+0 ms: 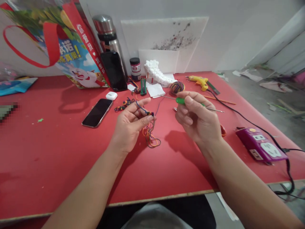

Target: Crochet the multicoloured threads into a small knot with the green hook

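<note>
Two bare hands work multicoloured yarn above a red-topped table [71, 165]. The left hand [127, 125] pinches a small, dark, multicoloured piece of worked yarn [150, 113] between thumb and fingers, a blue strand running up over the fingers. The right hand [199, 116], a little apart, grips a slim metal crochet hook with a green handle [180, 100], its thin end pointing toward the left hand but clear of the piece.

The work looks to be at an early stage: a short, compact bit is formed, while loose orange and dark yarn strands [152, 140] hang in loops below the left fingertips, apparently not yet worked in or trimmed. A dark thread slants up between the hands toward a round ball of multicoloured yarn [177, 86] just beyond the right hand, so plenty of material seems to remain. Just beyond the left hand lies a clump of knotted-looking multicoloured yarn [125, 104]; whether it is finished cannot be told.

To the left hand's left rests a black-screened smartphone [98, 113]; beyond the right hand, a yellow glue gun [197, 82]; to that hand's right, a purple power strip [262, 145].
</note>
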`<state>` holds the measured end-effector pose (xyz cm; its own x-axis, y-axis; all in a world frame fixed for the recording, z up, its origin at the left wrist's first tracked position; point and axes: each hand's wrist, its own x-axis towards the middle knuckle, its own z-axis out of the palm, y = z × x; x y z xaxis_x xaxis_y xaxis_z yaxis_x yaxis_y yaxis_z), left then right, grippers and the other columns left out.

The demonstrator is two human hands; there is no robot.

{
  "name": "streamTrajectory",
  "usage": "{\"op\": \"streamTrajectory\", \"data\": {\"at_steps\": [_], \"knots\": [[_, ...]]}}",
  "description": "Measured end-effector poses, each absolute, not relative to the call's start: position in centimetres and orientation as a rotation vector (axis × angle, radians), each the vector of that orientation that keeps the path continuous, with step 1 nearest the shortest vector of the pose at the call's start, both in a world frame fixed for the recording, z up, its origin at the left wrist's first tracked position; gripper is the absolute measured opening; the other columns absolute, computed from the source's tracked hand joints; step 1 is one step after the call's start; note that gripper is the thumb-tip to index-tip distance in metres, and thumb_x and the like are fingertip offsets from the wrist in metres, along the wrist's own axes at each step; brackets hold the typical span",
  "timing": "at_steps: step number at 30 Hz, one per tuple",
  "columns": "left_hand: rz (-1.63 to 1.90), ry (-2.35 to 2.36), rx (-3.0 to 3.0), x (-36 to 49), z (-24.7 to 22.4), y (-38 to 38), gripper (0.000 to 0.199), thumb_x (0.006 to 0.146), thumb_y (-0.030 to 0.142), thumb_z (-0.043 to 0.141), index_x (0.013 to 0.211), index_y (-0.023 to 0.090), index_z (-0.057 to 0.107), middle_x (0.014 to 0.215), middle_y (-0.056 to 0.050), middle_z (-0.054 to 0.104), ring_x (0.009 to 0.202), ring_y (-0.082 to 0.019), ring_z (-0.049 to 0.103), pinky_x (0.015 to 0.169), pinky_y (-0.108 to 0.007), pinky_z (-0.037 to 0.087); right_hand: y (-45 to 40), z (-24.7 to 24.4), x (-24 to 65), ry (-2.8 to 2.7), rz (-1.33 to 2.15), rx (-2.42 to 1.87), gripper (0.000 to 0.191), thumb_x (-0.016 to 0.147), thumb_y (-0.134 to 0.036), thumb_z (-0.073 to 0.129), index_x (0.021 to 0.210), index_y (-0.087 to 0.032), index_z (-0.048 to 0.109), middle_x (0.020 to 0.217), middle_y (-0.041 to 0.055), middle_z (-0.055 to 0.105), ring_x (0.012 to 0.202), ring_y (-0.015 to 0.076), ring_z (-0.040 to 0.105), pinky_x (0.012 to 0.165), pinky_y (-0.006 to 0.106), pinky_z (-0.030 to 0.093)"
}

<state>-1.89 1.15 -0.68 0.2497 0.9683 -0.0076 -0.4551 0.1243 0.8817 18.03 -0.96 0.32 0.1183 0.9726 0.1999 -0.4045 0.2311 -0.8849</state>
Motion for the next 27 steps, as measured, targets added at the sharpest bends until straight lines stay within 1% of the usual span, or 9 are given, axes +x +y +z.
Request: {"op": "streamTrajectory", "data": {"at_steps": [3,7,13,15,17,19,21,24,27], "knots": [[1.161,0.717,0.875,-1.8,-0.8,1.2,0.045,0.069,0.009,0.097,0.111,0.019,0.085,0.076,0.003,0.073,0.075,-0.012,0.075,0.083,-0.026,0.064,-0.5,-0.3,17.8,-0.926,1.245,-0.757,0.027,0.084,-0.046,0.090,0.095,-0.024,0.079,0.065,-0.0058,0.057,0.043,0.0047,0.034,0.042,0.024,0.026],[1.134,0.742,0.814,-1.7,-1.3,1.6,0.048,0.064,0.008,0.098,0.109,0.017,0.085,0.073,0.003,0.073,0.073,-0.011,0.077,0.072,-0.018,0.059,-0.1,-1.5,17.1,-0.904,1.362,-0.737,0.034,0.084,-0.051,0.090,0.097,-0.022,0.078,0.063,-0.0064,0.061,0.040,0.0037,0.034,0.040,0.021,0.023],[1.099,0.763,0.768,-1.8,-2.3,2.3,0.049,0.063,0.006,0.097,0.109,0.015,0.083,0.072,0.003,0.072,0.073,-0.012,0.077,0.065,-0.016,0.054,-0.2,-2.4,16.6,-0.982,1.499,-0.741,0.038,0.083,-0.053,0.089,0.096,-0.019,0.077,0.065,-0.0045,0.065,0.043,0.0055,0.041,0.043,0.023,0.030],[1.087,0.773,0.747,-1.9,-2.6,2.5,0.049,0.064,0.005,0.097,0.110,0.014,0.083,0.073,0.001,0.074,0.073,-0.012,0.077,0.064,-0.016,0.053,-0.2,-2.6,16.8,-1.057,1.397,-0.804,0.034,0.090,-0.051,0.082,0.102,-0.020,0.076,0.070,-0.0036,0.066,0.047,0.0075,0.046,0.047,0.025,0.035],[1.084,0.789,0.718,-2.1,-2.7,2.6,0.049,0.065,0.004,0.096,0.111,0.013,0.082,0.076,-0.001,0.076,0.071,-0.011,0.076,0.065,-0.017,0.055,0.0,-3.0,17.2,-1.212,1.133,-0.956,0.029,0.098,-0.046,0.072,0.108,-0.020,0.074,0.075,-0.0021,0.067,0.053,0.0100,0.051,0.054,0.028,0.040],[1.114,0.801,0.690,-2.2,-2.7,2.8,0.048,0.065,0.002,0.094,0.110,0.012,0.082,0.076,-0.002,0.076,0.070,-0.011,0.075,0.066,-0.017,0.056,0.3,-3.4,17.8,-1.462,0.781,-1.160,0.023,0.102,-0.037,0.066,0.111,-0.018,0.073,0.080,0.0007,0.069,0.062,0.0136,0.056,0.064,0.030,0.044],[1.161,0.810,0.662,-2.4,-2.6,3.1,0.046,0.063,0.000,0.093,0.107,0.012,0.083,0.073,-0.001,0.074,0.069,-0.011,0.074,0.062,-0.016,0.053,0.6,-3.7,18.3,-1.766,0.518,-1.337,0.020,0.101,-0.025,0.062,0.115,-0.015,0.073,0.091,0.0072,0.073,0.077,0.0188,0.063,0.075,0.033,0.046],[1.191,0.827,0.633,-2.5,-2.6,3.3,0.043,0.062,0.000,0.092,0.103,0.011,0.084,0.070,-0.001,0.071,0.069,-0.011,0.073,0.055,-0.014,0.047,0.7,-3.4,18.4,-2.161,0.368,-1.630,0.027,0.103,-0.012,0.052,0.119,-0.012,0.072,0.112,0.0174,0.074,0.092,0.0248,0.067,0.080,0.035,0.045],[1.200,0.840,0.621,-2.6,-2.6,3.4,0.042,0.060,0.001,0.092,0.100,0.012,0.085,0.068,-0.002,0.072,0.065,-0.010,0.071,0.053,-0.014,0.046,0.2,-2.7,18.0,-2.372,0.354,-1.804,0.034,0.097,-0.002,0.050,0.122,-0.011,0.072,0.119,0.0194,0.072,0.092,0.0250,0.068,0.076,0.034,0.041]]}}
